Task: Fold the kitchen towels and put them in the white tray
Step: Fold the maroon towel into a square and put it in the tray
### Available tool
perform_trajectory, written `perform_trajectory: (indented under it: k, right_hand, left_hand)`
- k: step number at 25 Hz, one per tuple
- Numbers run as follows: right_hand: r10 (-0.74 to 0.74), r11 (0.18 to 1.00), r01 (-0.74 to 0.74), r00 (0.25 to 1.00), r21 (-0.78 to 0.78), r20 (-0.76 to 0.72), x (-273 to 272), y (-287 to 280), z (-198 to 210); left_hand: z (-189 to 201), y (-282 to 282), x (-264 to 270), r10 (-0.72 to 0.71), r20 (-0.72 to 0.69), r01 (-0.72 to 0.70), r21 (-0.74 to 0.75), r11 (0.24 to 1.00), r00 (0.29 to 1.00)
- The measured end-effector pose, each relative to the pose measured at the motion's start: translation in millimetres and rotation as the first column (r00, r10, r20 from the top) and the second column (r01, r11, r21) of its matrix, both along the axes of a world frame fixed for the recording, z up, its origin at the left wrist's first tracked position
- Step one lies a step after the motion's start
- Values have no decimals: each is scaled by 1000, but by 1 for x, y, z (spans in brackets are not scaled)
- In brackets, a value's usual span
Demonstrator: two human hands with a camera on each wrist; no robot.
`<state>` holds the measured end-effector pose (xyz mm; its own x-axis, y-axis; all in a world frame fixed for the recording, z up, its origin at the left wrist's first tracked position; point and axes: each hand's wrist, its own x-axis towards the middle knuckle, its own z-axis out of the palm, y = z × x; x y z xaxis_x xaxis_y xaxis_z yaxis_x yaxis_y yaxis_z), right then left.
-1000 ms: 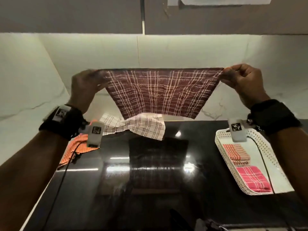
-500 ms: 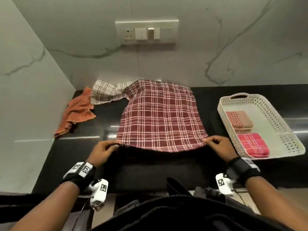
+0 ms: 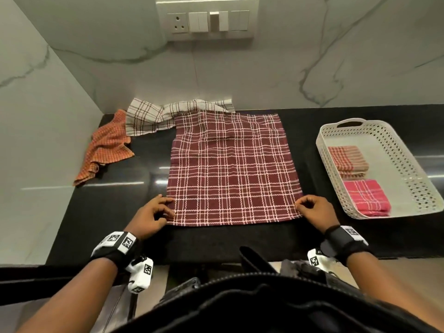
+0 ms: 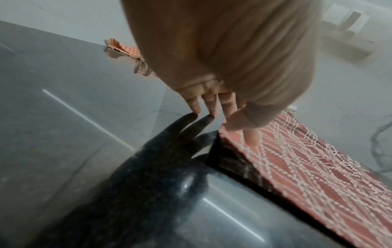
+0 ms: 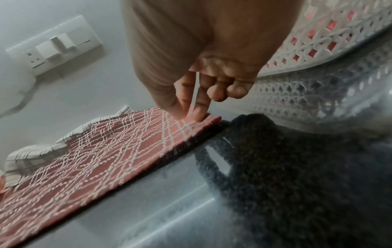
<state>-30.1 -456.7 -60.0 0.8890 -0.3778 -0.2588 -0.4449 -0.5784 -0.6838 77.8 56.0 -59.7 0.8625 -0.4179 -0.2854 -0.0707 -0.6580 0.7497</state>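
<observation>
A maroon plaid towel (image 3: 230,169) lies spread flat on the black counter (image 3: 108,212), its far edge over a crumpled white checked towel (image 3: 153,116). My left hand (image 3: 153,212) is at the near left corner; in the left wrist view thumb and index finger (image 4: 250,139) hold that corner of the towel (image 4: 297,167) while the other fingertips touch the counter. My right hand (image 3: 314,210) pinches the near right corner between thumb and forefinger (image 5: 186,107), other fingers curled. The white tray (image 3: 406,164) stands to the right.
Inside the tray lie a folded peach checked towel (image 3: 348,162) and a folded pink towel (image 3: 365,197). A crumpled orange towel (image 3: 105,147) sits at the back left corner by the marble wall. A switch panel (image 3: 206,20) is on the back wall.
The maroon towel, held stretched in the air a second ago, has come down onto the counter and now lies flat. Both hands moved down and toward me with its near corners.
</observation>
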Motion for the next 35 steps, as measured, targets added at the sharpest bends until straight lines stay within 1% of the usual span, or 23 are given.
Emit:
perform_trajectory:
  k: [2,4,5,6,7,9,12,13,15,17,18,20,22,24,25,30,35]
  right_hand:
    - [-5,994,4,1000,-106,-10,-1,7,13]
    - [14,983,-6,999,-185,44,5,17,21]
    - [42,974,-22,995,-224,85,12,24,23]
    - [88,965,-54,988,-257,124,19,36,23]
    - [145,956,-105,981,-276,131,26,51,23]
    - [282,922,-242,954,-302,98,42,95,21]
    - [493,828,-461,870,-321,23,56,163,12]
    - [546,787,-526,837,-321,-32,57,177,5]
    - [593,727,-609,790,-319,-156,52,187,-9]
    - [592,684,-628,775,-371,-221,44,176,-21]
    - [574,678,-616,785,-401,-234,41,164,-25]
    - [496,712,-555,831,-429,-253,36,132,-29]
    - [359,773,-445,894,-451,-267,31,97,-30]
    - [246,804,-350,932,-480,-267,24,72,-30]
    - [228,807,-337,935,-485,-271,23,66,-30]
    - [254,807,-350,933,-476,-256,20,65,-30]
    - [291,782,-378,925,-496,-245,-11,60,-34]
  left_hand:
    - [4,-7,4,-11,50,8,48,999,999]
    - [8,-21,7,-49,195,23,137,990,979]
    - [11,-31,8,-79,269,29,186,982,960]
    - [11,-45,9,-115,317,42,227,973,941]
    - [11,-62,8,-154,342,64,259,964,927]
    - [12,-103,2,-232,351,111,331,937,907]
    - [9,-157,-9,-263,243,143,422,896,934]
    - [4,-165,-10,-262,198,148,456,878,944]
    - [-11,-163,-13,-267,151,154,519,841,952]
    - [-25,-143,-14,-276,164,136,573,808,947]
    - [-29,-130,-15,-260,178,109,590,800,949]
    - [-33,-103,-15,-199,214,32,601,799,956]
    - [-34,-82,-16,-161,241,-20,606,795,957]
    - [-35,-73,-16,-167,244,-17,610,792,955]
    - [-36,-73,-16,-169,241,-14,611,792,956]
    - [-32,-75,-18,-174,229,-3,611,792,958]
    - [-33,-69,-40,-189,245,-7,627,779,951]
